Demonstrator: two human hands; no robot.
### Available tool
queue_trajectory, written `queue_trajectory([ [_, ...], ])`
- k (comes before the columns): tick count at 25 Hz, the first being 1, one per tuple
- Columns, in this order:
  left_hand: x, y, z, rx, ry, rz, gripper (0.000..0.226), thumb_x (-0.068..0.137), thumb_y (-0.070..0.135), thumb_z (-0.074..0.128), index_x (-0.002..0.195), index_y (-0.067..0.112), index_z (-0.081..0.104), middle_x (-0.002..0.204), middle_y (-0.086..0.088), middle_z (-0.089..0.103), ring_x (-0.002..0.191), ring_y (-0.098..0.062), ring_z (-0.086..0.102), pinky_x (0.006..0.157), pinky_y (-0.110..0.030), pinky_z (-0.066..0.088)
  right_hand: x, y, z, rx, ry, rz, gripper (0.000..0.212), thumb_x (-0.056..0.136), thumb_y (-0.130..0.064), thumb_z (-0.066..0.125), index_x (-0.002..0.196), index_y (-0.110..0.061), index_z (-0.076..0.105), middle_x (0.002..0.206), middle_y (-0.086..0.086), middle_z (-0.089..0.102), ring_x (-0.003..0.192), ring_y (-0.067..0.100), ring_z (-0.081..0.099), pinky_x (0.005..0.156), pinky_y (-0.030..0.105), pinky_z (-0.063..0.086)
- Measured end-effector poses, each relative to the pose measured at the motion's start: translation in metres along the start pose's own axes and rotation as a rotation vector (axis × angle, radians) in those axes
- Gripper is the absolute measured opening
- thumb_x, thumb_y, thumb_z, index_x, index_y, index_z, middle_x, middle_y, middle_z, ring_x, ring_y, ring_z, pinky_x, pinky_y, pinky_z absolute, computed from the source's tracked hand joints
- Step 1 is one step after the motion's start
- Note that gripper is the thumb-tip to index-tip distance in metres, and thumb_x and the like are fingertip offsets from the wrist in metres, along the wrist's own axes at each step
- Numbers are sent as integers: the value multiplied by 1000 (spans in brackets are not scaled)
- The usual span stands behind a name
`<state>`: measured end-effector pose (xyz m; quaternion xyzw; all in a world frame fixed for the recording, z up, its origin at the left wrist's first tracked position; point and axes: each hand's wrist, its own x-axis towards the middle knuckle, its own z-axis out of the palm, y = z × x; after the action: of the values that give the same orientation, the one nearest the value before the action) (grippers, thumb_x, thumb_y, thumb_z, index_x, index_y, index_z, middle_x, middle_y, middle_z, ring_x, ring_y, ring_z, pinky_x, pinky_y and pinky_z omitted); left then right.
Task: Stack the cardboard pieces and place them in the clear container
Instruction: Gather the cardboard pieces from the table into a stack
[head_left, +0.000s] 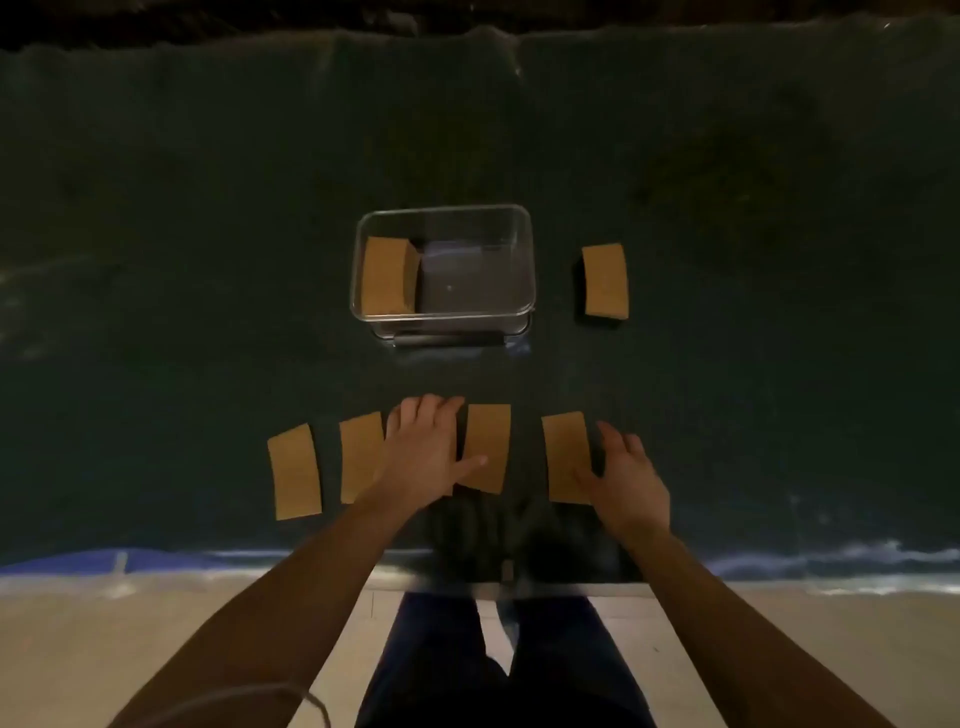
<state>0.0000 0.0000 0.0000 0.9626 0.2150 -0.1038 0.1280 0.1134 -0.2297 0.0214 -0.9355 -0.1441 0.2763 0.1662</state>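
Observation:
A clear container (522, 306) stands mid-table with one brown cardboard piece (387, 275) lying in its left part. Another cardboard piece (605, 280) lies on the cloth to the container's right. Several more lie in a row near me: the far-left one (294, 472), one (359, 454) partly under my left wrist, one in the middle (488, 444), one on the right (565, 454). My left hand (423, 447) rests flat between two pieces, thumb on the middle one. My right hand (626, 475) lies spread, touching the right piece's edge. Neither hand grips anything.
A dark green cloth (208, 260) covers the table; its near edge (156, 564) runs just below the row. Beyond that edge are a pale floor (104, 649) and my legs in dark trousers (441, 675). A thin cord (306, 696) loops at the lower left.

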Motion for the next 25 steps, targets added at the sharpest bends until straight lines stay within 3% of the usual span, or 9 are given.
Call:
queue_trajectory([
  [4,14,-4,12,26,-72,40,95,73,77,53,148,22,33,138,-8,44,127,-31,35,111,-53,29,15,-9,13,-42,-63,121,76,93,-43,56,155,-20,18,147,12,34,131,36,40,98,54,46],
  [6,19,-2,19,37,-99,66,99,73,75,58,151,22,29,141,-9,39,130,-33,32,115,-55,23,21,-16,23,-84,-52,151,76,92,-36,57,155,-20,17,147,13,33,132,38,37,101,56,42],
  [12,28,-2,30,8,-127,87,100,71,72,65,150,21,32,139,-8,35,131,-31,28,117,-56,18,31,-21,37,28,16,190,66,88,-31,66,144,-22,34,139,13,40,124,37,43,97,56,46],
  [16,33,2,21,-57,-106,62,83,72,61,73,139,23,44,137,-6,35,128,-29,28,114,-52,24,35,-19,34,116,35,237,56,86,-21,67,136,-15,45,133,14,46,121,38,47,92,50,47],
  [19,36,4,12,-220,-41,53,35,86,39,68,117,28,55,117,5,52,117,-21,45,98,-37,37,39,-22,26,407,34,225,22,88,-12,61,111,-11,62,102,9,63,103,37,61,76,34,44],
  [21,38,4,-1,-518,-132,-37,9,93,27,63,99,32,58,97,14,59,104,-14,59,87,-30,44,42,-24,20,732,-26,287,9,93,-10,56,99,-10,62,88,8,66,99,41,65,74,36,48],
  [23,42,1,-11,-800,-239,-113,14,94,20,65,89,32,61,92,13,66,98,-12,64,86,-30,50,44,-28,17,1141,-129,383,22,96,-6,46,113,-2,60,87,13,72,91,40,68,79,44,54],
  [25,41,-1,-22,-992,-293,-155,14,91,18,69,86,31,65,91,10,72,93,-10,67,82,-27,51,41,-38,15,1369,-232,437,32,97,-7,42,124,1,55,87,16,76,82,33,72,72,44,59],
])
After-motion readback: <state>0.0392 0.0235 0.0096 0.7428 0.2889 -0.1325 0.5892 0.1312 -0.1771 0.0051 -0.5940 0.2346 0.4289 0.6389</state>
